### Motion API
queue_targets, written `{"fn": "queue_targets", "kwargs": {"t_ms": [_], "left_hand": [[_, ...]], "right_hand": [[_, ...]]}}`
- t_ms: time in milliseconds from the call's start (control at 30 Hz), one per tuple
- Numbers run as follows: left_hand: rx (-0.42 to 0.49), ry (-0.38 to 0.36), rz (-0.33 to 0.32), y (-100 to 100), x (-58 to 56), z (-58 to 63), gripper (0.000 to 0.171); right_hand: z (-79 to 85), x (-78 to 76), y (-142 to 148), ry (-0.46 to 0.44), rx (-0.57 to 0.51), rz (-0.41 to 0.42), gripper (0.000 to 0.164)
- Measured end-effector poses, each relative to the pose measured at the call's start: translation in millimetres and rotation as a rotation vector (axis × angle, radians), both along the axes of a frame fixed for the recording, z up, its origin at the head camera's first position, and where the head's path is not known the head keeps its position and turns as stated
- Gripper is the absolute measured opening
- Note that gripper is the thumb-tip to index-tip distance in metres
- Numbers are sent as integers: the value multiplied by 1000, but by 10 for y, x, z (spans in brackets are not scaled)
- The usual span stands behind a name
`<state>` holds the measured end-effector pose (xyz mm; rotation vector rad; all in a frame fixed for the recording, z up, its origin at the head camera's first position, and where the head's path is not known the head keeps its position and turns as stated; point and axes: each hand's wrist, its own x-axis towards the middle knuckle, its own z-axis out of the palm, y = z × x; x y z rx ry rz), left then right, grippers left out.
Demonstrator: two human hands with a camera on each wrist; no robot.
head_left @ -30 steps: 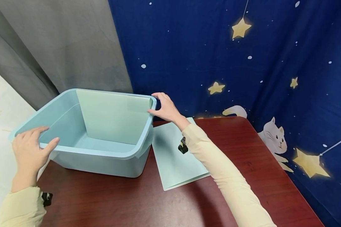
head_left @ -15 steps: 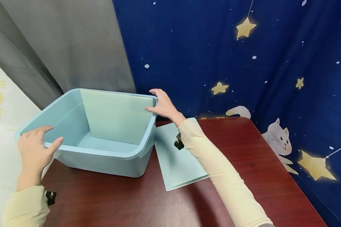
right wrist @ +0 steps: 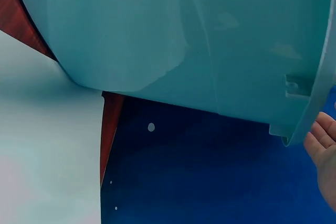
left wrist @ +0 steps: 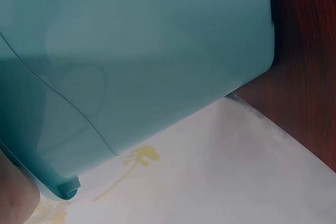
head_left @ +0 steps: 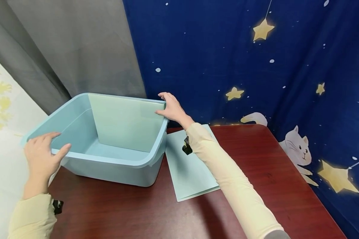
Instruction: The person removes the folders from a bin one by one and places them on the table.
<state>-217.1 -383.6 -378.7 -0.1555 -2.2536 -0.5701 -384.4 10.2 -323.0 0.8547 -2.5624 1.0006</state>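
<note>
A light-blue plastic tub (head_left: 104, 161) stands on the table at centre left. Inside it, a pale green folder (head_left: 125, 122) leans upright along the far wall. My left hand (head_left: 42, 154) lies over the tub's near left corner, thumb spread from the fingers along the rim. At the far right corner is my right hand (head_left: 174, 108), its thumb on the inner side and its fingers raised at the rim. In the right wrist view those fingers (right wrist: 320, 135) look fairly straight beside the rim. Neither hand curls tightly round the tub.
A second pale green folder (head_left: 191, 169) lies flat on the dark red table (head_left: 242, 149), right of the tub and partly under my right forearm. Behind hang a grey curtain (head_left: 86, 46) and a blue star-patterned curtain (head_left: 203, 59). White patterned cloth (head_left: 6, 142) is at the left.
The head view has turned slightly left, so everything sits further right in it. My right hand has shifted a little up and left against the tub's corner. The left hand keeps its place.
</note>
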Motion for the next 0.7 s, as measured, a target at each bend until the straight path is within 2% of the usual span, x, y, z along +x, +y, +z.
{"fn": "queue_targets", "kwargs": {"t_ms": [167, 500, 700], "left_hand": [[6, 5, -3, 5, 3, -1, 61], [0, 23, -14, 42, -13, 19, 61], [10, 19, -19, 39, -7, 18, 62]], "right_hand": [[-26, -24, -44, -9, 62, -17, 64], [67, -59, -70, -55, 209, -35, 63], [102, -96, -115, -44, 309, -66, 57]]}}
